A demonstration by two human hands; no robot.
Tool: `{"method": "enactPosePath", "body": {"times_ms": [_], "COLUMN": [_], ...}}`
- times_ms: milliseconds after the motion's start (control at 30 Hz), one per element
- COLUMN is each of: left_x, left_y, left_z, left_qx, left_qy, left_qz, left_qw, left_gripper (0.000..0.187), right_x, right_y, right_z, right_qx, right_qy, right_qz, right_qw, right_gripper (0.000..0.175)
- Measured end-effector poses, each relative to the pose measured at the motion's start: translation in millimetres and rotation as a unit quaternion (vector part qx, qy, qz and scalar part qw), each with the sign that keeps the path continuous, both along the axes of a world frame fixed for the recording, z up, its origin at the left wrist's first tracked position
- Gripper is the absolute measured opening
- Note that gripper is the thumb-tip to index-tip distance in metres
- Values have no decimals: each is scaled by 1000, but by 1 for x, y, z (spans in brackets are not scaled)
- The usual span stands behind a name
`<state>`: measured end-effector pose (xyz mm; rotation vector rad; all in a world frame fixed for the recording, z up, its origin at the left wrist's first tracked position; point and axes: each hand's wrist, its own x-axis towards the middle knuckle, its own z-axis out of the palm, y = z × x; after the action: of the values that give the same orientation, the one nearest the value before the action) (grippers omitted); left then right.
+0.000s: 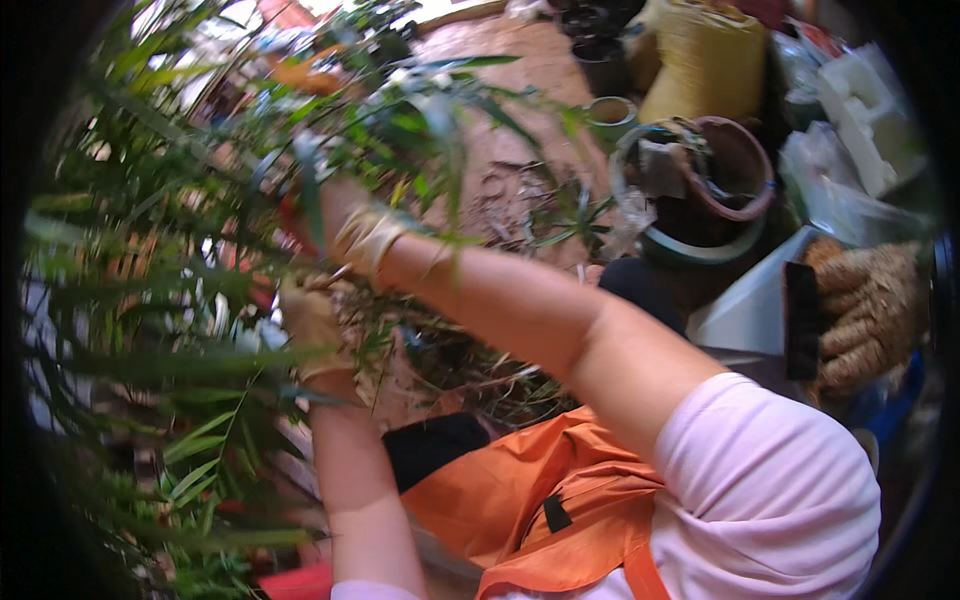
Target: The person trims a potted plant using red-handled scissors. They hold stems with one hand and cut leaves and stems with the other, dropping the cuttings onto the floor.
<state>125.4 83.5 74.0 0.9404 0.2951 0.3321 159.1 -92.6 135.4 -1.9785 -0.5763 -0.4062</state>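
Observation:
Both my hands wear pale yellowish gloves and reach into a mass of long, narrow green leaves [187, 300] on the left. My left hand [311, 319] is curled around a thin brown stem [328, 280], whose end pokes out toward my other glove. Just above it, my right hand [352, 221] extends into the foliage, its fingers mostly covered by leaves and blur. Something red [294, 221] shows beside that hand, too blurred to name. Below my hands, cut or fallen leaves and twigs [517, 382] lie heaped on the ground.
Right of my arm, a pinkish pot [761, 169] sits inside a larger round container [705, 256]. Behind are a yellow sack [705, 60] and a small pot [611, 112]. White foam pieces [862, 120], plastic bags [825, 172] and a coarse brown fibrous bundle [870, 307] crowd the right.

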Motion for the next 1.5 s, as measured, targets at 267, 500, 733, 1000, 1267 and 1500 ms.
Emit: {"method": "enactPosePath", "body": {"times_ms": [267, 500, 733, 1000, 1267, 1500], "left_x": [-68, -161, -202, -202, -62, 26], "left_y": [3, -103, -152, -182, -145, -85], "left_z": [56, 16, -163, -233, -44, 27], "left_qx": [244, 339, 369, 699, 566, 506], "left_qy": [13, -19, 16, 343, -128, -30], "left_qz": [119, 42, -22, -431, 114, 118], "left_qw": [962, 940, 929, 455, 806, 854], "left_gripper": [24, 25, 15, 40, 20, 18], "right_x": [49, 32, -11, -18, 19, -1], "right_y": [-23, -35, -118, -169, -171, -151], "right_z": [12, -2, -120, -186, -198, -177], "right_qx": [82, -28, 114, 231, 359, 330], "right_qy": [-12, 30, 231, 296, 233, 244], "right_qz": [-6, 47, 76, -40, -61, -26], "right_qw": [997, 998, 963, 926, 902, 912], "right_gripper": [42, 49, 36, 37, 31, 36]}}
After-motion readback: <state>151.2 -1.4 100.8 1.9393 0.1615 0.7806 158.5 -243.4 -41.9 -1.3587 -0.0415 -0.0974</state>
